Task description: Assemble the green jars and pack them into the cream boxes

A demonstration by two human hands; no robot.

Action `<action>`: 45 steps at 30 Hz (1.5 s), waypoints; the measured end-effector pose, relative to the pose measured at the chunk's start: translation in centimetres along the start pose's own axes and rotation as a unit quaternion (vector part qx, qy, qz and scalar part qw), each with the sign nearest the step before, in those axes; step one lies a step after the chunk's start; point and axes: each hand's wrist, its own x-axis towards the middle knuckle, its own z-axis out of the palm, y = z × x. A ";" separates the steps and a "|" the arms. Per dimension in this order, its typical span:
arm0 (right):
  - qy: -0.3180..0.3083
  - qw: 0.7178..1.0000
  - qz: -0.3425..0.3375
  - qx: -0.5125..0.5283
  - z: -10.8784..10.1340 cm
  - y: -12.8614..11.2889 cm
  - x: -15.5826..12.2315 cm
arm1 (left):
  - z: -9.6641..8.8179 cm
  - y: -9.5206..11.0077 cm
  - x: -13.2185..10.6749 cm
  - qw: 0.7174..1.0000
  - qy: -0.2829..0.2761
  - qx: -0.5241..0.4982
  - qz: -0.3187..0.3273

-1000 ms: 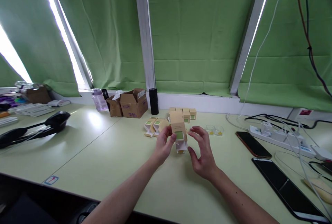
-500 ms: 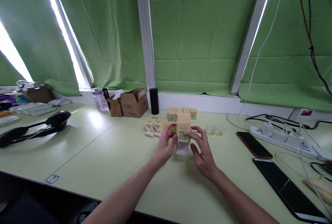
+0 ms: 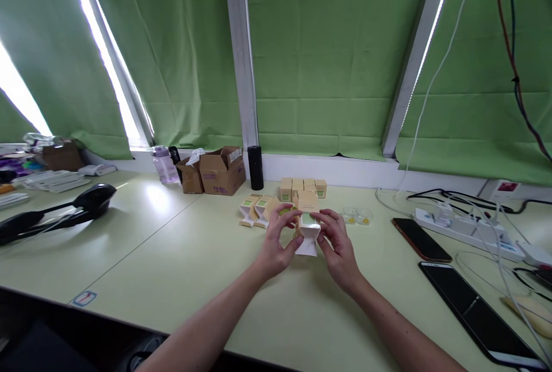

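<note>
Small box (image 3: 307, 218) now lower – both hands, left hand (image 3: 276, 245), right hand (image 3: 340, 245), clasp it.

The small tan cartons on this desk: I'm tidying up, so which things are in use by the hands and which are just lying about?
In use:
- tan carton with green label, held by left hand and right hand, white flap open
- opened cartons lying flat
- upright cartons in a row

Lying about:
- cardboard boxes
- black cylinder
- water bottle
- two phones
- power strip

Both forearms are bare, no sleeves in view; the left hand (image 3: 276, 248) and right hand (image 3: 340, 251) wear no gloves, rings or watch.
</note>
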 end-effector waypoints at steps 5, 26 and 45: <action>-0.007 1.000 0.008 -0.003 0.1 -0.3 -0.1 | 0.2 0.0 0.1 1.000 0.021 -0.006 -0.013; -0.009 0.997 0.048 0.058 0.0 0.2 0.1 | 0.7 -1.9 0.0 0.990 0.063 -0.098 -0.074; 0.015 0.997 0.051 0.053 0.4 0.5 0.1 | 0.9 -1.0 0.3 0.993 0.066 -0.073 -0.066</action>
